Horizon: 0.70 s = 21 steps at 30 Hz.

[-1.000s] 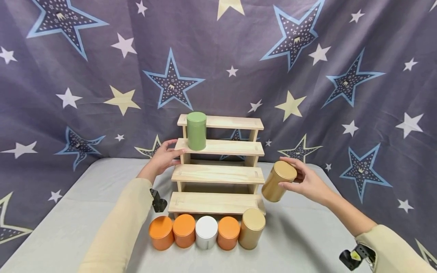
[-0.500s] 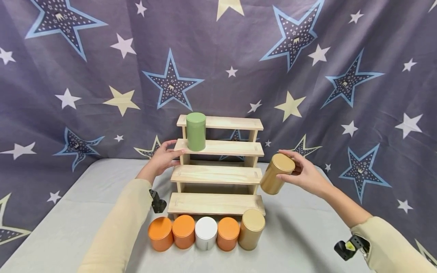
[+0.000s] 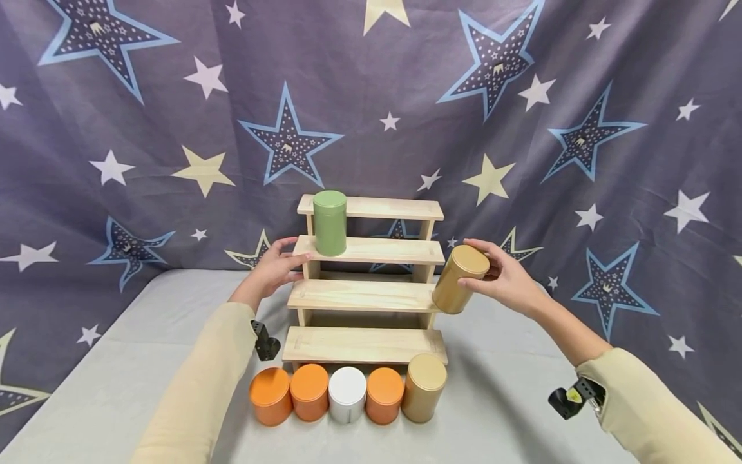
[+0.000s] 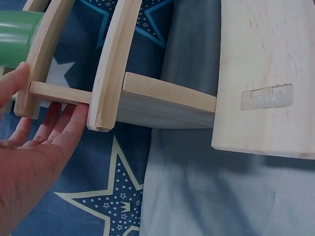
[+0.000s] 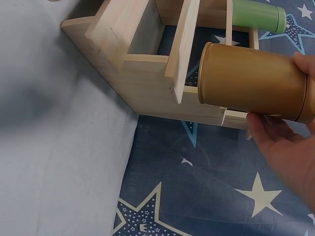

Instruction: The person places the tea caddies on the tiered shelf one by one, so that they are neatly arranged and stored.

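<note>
A four-step wooden shelf (image 3: pixel 365 294) stands on the table. At its left end my left hand (image 3: pixel 275 270) grips the second board from the top, thumb on the edge and fingers by the side piece (image 4: pixel 61 92). A tall green tin (image 3: pixel 330 223) is upright on that same board, at the left. My right hand (image 3: pixel 510 277) holds a gold tin (image 3: pixel 460 279) near its top, tilted, beside the shelf's right end. In the right wrist view the gold tin (image 5: pixel 253 81) hides part of the boards; its base overlaps the third board's right end in the head view.
In front of the shelf stands a row: two orange tins (image 3: pixel 270 396), a white tin (image 3: pixel 347 394), another orange tin (image 3: pixel 384 395) and a second gold tin (image 3: pixel 425 388). A star-patterned curtain (image 3: pixel 371 96) hangs behind the pale-covered table (image 3: pixel 504 393).
My right hand has carried the gold tin up and to the left, closer to the shelf's right end. My left hand stays on the shelf. The view has shifted slightly.
</note>
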Each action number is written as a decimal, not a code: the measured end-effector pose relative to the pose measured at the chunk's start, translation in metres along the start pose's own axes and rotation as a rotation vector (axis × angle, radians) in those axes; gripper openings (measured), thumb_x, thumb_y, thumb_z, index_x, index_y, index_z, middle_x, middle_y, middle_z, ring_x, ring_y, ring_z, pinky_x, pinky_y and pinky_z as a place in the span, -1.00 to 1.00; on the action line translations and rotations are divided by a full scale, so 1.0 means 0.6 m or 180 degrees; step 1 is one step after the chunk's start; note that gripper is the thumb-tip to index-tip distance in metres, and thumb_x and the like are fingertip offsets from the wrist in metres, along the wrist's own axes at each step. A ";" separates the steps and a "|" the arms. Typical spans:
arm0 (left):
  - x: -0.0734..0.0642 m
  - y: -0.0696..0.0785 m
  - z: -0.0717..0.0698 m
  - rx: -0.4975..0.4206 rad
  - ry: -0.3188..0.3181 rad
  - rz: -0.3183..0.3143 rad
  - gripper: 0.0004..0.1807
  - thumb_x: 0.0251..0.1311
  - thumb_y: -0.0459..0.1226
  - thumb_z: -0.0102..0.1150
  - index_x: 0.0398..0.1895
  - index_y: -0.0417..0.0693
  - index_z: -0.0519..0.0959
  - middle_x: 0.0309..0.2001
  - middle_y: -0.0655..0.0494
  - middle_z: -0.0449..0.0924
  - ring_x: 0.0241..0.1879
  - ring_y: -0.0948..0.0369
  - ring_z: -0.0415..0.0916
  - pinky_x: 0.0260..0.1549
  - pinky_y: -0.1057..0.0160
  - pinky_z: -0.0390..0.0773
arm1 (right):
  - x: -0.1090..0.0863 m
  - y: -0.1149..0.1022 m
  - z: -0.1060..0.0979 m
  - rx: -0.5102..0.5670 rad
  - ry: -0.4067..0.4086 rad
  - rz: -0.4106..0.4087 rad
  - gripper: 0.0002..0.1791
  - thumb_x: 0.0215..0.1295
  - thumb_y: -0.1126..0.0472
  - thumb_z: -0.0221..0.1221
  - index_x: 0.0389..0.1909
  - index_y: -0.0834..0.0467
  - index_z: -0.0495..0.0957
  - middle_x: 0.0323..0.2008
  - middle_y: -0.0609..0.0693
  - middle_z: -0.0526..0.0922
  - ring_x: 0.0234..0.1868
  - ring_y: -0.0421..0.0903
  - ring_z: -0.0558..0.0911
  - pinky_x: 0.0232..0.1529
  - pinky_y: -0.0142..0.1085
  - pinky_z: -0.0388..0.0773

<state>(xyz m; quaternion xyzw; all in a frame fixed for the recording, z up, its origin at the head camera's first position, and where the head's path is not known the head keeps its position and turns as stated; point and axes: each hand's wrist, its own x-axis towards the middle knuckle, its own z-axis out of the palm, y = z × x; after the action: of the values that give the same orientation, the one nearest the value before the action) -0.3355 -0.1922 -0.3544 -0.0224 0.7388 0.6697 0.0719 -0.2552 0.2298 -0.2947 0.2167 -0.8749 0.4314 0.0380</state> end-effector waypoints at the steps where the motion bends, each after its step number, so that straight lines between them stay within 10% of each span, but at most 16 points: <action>1: 0.000 0.000 -0.001 0.0002 -0.0005 0.0004 -0.16 0.25 -0.26 0.11 0.46 0.00 -0.17 0.36 -0.27 0.10 0.30 -0.12 0.21 0.20 -0.04 0.44 | 0.003 -0.001 0.001 0.0000 -0.0002 0.0002 -0.20 0.13 0.16 0.31 0.37 0.11 0.15 0.15 0.14 0.44 -0.04 -0.27 0.53 -0.12 -0.54 0.56; 21: -0.001 0.000 -0.002 0.0009 -0.0002 -0.0005 -0.16 0.25 -0.26 0.11 0.46 -0.01 -0.16 0.35 -0.27 0.11 0.32 -0.12 0.19 0.21 -0.06 0.42 | 0.045 -0.028 0.021 0.0066 -0.0016 0.0001 -0.18 0.12 0.12 0.31 0.38 0.09 0.14 0.18 0.13 0.43 0.06 0.02 0.53 -0.09 -0.48 0.56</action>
<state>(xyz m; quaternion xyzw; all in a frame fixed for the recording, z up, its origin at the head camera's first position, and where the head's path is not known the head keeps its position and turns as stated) -0.3352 -0.1933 -0.3541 -0.0226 0.7397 0.6686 0.0727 -0.2708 0.2017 -0.2833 0.2180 -0.8705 0.4399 0.0335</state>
